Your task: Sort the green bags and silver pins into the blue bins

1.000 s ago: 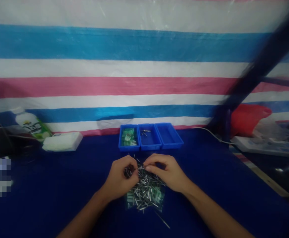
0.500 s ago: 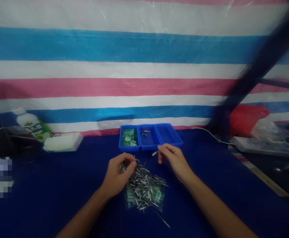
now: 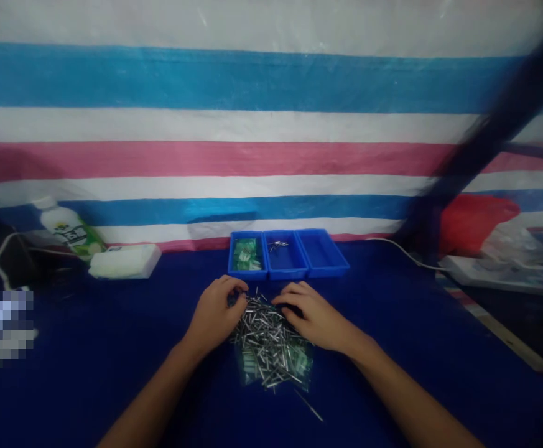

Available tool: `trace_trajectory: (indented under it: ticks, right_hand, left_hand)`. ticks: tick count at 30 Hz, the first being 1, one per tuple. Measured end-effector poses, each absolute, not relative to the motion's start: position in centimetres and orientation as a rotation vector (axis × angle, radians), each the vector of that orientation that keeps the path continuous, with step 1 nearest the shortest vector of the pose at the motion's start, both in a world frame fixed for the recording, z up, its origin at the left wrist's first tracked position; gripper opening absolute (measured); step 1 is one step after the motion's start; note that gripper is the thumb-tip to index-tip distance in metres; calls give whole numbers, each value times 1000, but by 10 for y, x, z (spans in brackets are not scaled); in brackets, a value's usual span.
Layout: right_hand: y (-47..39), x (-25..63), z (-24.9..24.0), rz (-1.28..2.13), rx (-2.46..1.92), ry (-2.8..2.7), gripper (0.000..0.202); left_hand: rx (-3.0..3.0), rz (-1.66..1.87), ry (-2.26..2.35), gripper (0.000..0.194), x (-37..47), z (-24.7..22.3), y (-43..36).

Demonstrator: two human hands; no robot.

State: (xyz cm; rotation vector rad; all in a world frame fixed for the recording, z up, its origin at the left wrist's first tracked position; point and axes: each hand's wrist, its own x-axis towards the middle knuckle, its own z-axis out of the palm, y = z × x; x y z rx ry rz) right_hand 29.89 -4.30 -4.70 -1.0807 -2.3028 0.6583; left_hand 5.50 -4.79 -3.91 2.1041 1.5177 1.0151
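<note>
A heap of thin metal pins [image 3: 271, 339] lies on green-printed clear plastic bags [image 3: 249, 367] on the dark blue table. At the heap's far left edge, my left hand [image 3: 218, 311] is curled, thumb and fingertips close together; what they pinch, if anything, is hidden. My right hand [image 3: 313, 314] reaches over the heap's far right side, its thumb apart from the fingers and nothing visible between them. Beyond both hands stand three joined blue trays. The left tray [image 3: 247, 275] contains green-printed packets, the middle tray [image 3: 288, 272] a few metal pieces. No contents show in the right tray [image 3: 324, 252].
One long pin [image 3: 309, 406] lies alone in front of the heap. At the back left are a white-and-green bottle [image 3: 68, 230] and a tissue pack [image 3: 124, 261]. A red bag [image 3: 476, 224] and a white cable [image 3: 402, 250] are at the right, before a striped sheet [image 3: 252, 158].
My right hand has moved from the trays back to the heap; the small pale piece at its fingertips is gone from view. More pieces show in the middle tray. My left hand stays by the heap.
</note>
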Motion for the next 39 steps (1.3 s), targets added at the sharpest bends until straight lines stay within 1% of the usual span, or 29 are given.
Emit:
trace_trajectory:
  ticks: [3, 6, 13, 19, 24, 29, 32, 34, 36, 38, 39]
  right_hand:
    - [-44, 296, -48, 622, -1106, -2328, 20]
    - [-44, 294, -47, 619, -1132, -2288, 12]
    - [-40, 295, -52, 615, -1234, -2296, 14]
    - [-41, 288, -53, 686, -1347, -2248, 17]
    - [-40, 290, -51, 614, -1327, -2162, 16]
    - [-38, 294, -47, 535, -1294, -2031, 14]
    - [-37, 295, -45, 491, -1264, -1987, 16]
    - [-38, 295, -44, 461, -1237, -1955, 17]
    - [-41, 294, -42, 455, -1197, -1917, 17]
    - [-44, 292, -40, 519, -1155, -1878, 18]
    - [-45, 291, -39, 576, -1135, -1857, 19]
  left_hand:
    - [2169, 885, 1574, 20, 53, -41, -47]
    - [2191, 850, 1573, 21, 53, -41, -48]
    - [2226, 801, 1547, 19, 59, -40, -51]
    - [2248, 790, 1549, 18, 61, -40, -52]
    - [2252, 839, 1528, 14, 61, -42, -52]
    - [2259, 811, 1527, 13, 62, -41, -53]
    - [2261, 842, 1502, 13, 64, -42, -53]
    - [2244, 880, 1483, 18, 65, -44, -54]
    - [2217, 916, 1475, 27, 67, -44, -55]
    - [2206, 947, 1463, 38, 68, -44, -56]
    - [2205, 961, 1449, 40, 69, -43, -56]
